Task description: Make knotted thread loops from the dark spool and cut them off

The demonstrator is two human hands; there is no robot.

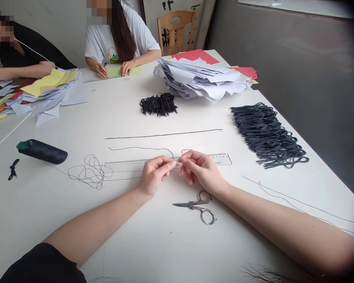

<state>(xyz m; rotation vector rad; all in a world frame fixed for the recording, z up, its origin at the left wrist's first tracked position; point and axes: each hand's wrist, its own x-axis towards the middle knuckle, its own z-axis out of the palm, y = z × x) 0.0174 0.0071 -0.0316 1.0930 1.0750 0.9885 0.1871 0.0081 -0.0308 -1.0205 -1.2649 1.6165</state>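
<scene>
My left hand (156, 175) and my right hand (202, 169) meet above a clear plastic ruler (165, 162), fingertips almost touching. The left fingers pinch a thin dark thread (138, 148), which arcs across the ruler and tangles in loose loops (90, 172) at its left end. A small needle (178, 158) shows between the right thumb and forefinger. Just behind it lies a small red-edged paper piece (186, 151), partly hidden by my right hand. Steel scissors (199, 207) lie below my wrists.
Around the white table (120, 114) are black loop bundles (267, 135), a black thread spool (42, 151) and a tall paper stack (200, 76). Across it, a co-worker's hands (115, 68) rest on green paper. Another person's arm (20, 70) lies beside a paper pile.
</scene>
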